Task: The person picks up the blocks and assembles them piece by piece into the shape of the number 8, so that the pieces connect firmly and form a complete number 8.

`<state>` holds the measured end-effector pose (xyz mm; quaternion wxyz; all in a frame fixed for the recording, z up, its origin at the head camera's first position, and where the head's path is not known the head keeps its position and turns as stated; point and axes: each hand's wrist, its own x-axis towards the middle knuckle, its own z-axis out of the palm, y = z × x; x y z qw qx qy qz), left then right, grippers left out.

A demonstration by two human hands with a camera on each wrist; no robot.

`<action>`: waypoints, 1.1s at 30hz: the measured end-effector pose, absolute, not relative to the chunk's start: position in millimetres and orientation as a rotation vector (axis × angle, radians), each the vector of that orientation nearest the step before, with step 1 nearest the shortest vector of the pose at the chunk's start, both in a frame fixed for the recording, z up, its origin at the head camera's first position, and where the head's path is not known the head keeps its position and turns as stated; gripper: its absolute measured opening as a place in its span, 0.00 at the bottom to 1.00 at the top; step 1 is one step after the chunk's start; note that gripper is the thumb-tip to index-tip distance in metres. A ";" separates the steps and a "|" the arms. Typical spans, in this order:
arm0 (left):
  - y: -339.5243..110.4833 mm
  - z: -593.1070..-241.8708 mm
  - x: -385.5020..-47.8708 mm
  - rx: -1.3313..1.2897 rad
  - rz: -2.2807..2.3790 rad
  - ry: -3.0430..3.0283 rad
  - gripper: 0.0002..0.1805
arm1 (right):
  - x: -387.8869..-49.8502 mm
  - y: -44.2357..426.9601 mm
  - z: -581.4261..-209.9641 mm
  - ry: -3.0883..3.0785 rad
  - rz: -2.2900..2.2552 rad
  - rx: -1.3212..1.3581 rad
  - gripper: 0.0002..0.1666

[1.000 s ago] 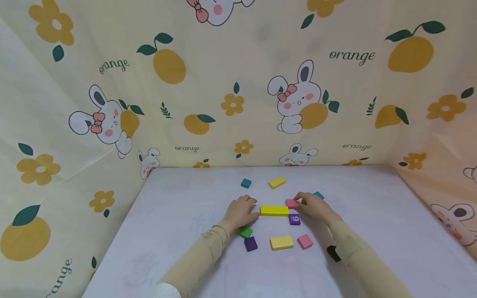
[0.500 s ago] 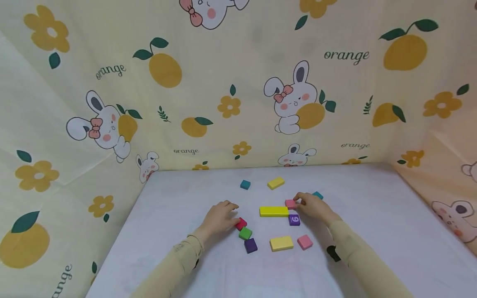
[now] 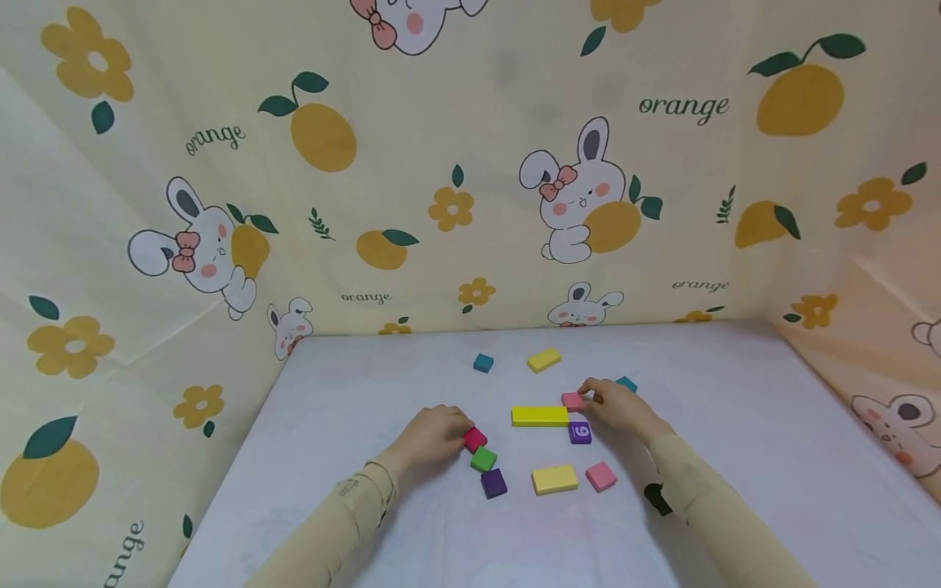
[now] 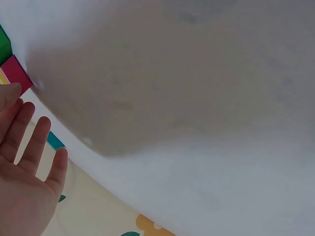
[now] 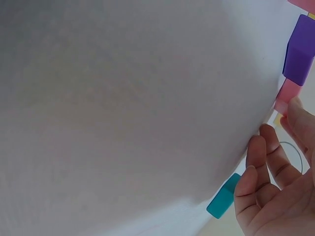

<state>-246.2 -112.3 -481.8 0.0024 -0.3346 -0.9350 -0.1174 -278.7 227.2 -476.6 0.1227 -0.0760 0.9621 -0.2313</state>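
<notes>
At right grip point(image 3: 617, 403), pink block point(image 3: 572, 401).

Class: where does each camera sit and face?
Head: on the head, forward and down at the table; left grip, right grip, sleeves show.
Left wrist: on that wrist, facing table; left grip, red block at left.
Right wrist: on that wrist, facing table; right grip at right.
Head and left wrist share the red block.

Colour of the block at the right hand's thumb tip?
Pink block; it shows best in the head view.
</notes>
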 end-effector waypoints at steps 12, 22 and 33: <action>-113.5 -480.0 -246.9 -1.066 -0.286 -2.899 0.13 | -281.2 226.0 -478.7 2.807 -0.670 -0.216 0.16; -102.0 -481.8 -250.0 -0.882 -0.251 -2.945 0.14 | -280.3 226.1 -478.3 2.816 -0.656 -0.222 0.15; -87.8 -480.7 -257.3 -0.749 -0.237 -2.934 0.14 | -282.2 226.8 -482.1 2.815 -0.659 -0.205 0.16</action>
